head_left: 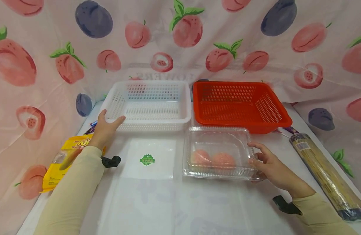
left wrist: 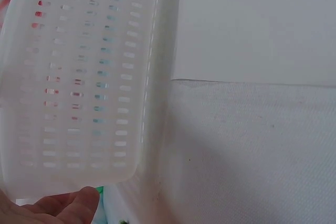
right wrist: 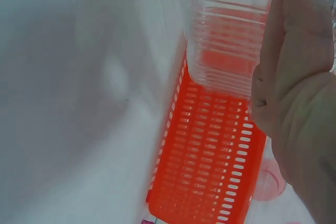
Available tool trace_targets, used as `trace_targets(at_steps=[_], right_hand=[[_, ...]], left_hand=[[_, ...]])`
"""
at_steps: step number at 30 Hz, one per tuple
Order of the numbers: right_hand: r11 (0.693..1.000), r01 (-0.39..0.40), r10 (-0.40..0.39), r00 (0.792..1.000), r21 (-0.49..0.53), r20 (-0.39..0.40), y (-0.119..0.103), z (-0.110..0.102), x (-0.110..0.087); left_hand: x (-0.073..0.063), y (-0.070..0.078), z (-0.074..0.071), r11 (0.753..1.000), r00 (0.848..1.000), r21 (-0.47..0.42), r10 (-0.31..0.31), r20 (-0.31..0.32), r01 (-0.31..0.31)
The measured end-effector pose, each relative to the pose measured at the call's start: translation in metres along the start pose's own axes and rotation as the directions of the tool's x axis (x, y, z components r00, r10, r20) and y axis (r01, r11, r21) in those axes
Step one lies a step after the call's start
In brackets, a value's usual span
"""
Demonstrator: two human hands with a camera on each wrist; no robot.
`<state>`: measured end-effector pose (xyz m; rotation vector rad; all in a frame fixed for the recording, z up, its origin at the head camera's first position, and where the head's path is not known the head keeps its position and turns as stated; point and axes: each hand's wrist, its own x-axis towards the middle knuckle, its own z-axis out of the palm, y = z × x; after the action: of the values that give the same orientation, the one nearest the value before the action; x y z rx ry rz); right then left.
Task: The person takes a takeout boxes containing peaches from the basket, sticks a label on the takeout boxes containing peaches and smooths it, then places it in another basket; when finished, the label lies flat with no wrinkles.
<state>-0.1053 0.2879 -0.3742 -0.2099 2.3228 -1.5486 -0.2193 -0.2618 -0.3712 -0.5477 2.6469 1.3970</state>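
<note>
My right hand (head_left: 275, 169) grips the right side of a clear plastic clamshell box (head_left: 218, 135). Inside it lie two round pink buns (head_left: 223, 160), side by side. In the right wrist view, the box's ridged wall (right wrist: 226, 51) overlaps the red basket (right wrist: 205, 150). My left hand (head_left: 105, 129) is at the front left corner of a white slotted basket (head_left: 154, 125), its thumb and forefinger spread along the rim. From the left wrist, its fingertips (left wrist: 84, 203) show right beside that basket's corner.
A flat clear bag with a green label (head_left: 147, 160) lies on the white table. At left is a yellow packet (head_left: 52, 174), partly behind my sleeve; on the right, a long pack of dry noodles (head_left: 324, 173). Behind the baskets hangs a peach-printed cloth (head_left: 209, 19).
</note>
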Motion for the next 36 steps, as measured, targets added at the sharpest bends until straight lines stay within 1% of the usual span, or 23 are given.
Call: trace_targets(at_steps=[4,9,19,27,36], right_hand=[[1.000,-0.021,0.021,1.000,0.002,0.009,0.005,-0.002,0.004],[0.999,-0.052,0.053,0.998,-0.004,0.019,0.009,-0.005,0.010],[0.998,-0.060,0.060,0.998,-0.025,0.001,0.015,-0.016,0.017],[0.989,-0.046,0.045,0.999,-0.138,-0.015,0.015,-0.023,0.018],[0.973,-0.075,0.064,0.996,-0.217,-0.055,0.021,-0.027,0.019]], left_hand=[[-0.001,-0.002,-0.002,1.000,1.000,-0.007,-0.003,0.014,0.003],[-0.003,-0.004,-0.006,1.000,1.000,-0.002,-0.008,0.009,0.008],[0.000,0.000,-0.002,1.000,1.000,0.006,-0.007,0.001,0.007],[0.000,0.000,-0.001,1.000,1.000,0.002,-0.002,0.005,0.002],[0.000,0.000,-0.002,1.000,1.000,0.002,-0.002,0.010,0.002]])
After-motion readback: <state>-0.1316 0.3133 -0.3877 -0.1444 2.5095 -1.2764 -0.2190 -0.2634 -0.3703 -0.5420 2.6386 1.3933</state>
